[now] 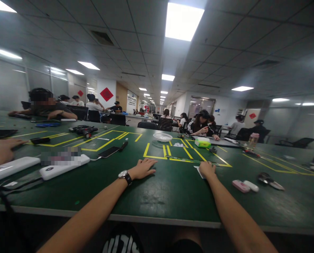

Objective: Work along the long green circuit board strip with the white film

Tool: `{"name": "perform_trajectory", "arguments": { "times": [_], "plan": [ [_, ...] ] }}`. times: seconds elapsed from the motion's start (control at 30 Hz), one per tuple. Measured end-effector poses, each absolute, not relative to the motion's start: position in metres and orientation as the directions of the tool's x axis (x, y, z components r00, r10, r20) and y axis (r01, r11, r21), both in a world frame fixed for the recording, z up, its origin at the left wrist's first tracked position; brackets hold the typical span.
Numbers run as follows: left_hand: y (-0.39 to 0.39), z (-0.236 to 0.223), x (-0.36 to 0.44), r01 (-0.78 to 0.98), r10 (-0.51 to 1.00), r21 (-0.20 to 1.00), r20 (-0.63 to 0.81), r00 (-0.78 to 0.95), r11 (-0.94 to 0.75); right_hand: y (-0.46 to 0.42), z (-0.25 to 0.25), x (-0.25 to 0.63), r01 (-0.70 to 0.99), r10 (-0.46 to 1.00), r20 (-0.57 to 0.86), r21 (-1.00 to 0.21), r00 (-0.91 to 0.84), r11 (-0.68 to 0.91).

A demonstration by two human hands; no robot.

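White slip (198, 170) partly beneath right hand (207, 169); can't tell if grip clamped; left hand (143, 169) spread.

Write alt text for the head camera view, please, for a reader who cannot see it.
A person's left hand is palm down at a green table marked with yellow tape, and the right hand is curled at a white piece, its grip unclear. A white dish stands ahead, a phone lies to the left, and people sit around the room.
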State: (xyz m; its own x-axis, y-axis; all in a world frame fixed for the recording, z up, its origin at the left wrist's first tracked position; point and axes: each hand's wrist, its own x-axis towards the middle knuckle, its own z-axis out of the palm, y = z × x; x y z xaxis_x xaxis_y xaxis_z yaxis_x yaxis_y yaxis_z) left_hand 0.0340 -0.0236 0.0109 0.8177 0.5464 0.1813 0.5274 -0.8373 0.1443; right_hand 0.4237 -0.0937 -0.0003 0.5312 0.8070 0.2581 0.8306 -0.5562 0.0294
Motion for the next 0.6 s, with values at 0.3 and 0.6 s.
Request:
{"name": "perform_trajectory", "arguments": {
  "times": [0.3, 0.6],
  "plan": [
    [-0.022, 0.012, 0.032, 0.527, 0.546, 0.142, 0.220, 0.808, -0.838, -0.089, 0.002, 0.433, 0.834, 0.785, 0.317, -0.038, 0.532, -0.550],
    [-0.020, 0.012, 0.033, 0.537, 0.547, 0.116, 0.275, 0.791, -0.835, -0.087, 0.019, 0.404, 0.928, 0.914, 0.189, 0.029, 0.359, -0.371]
  ]
}}
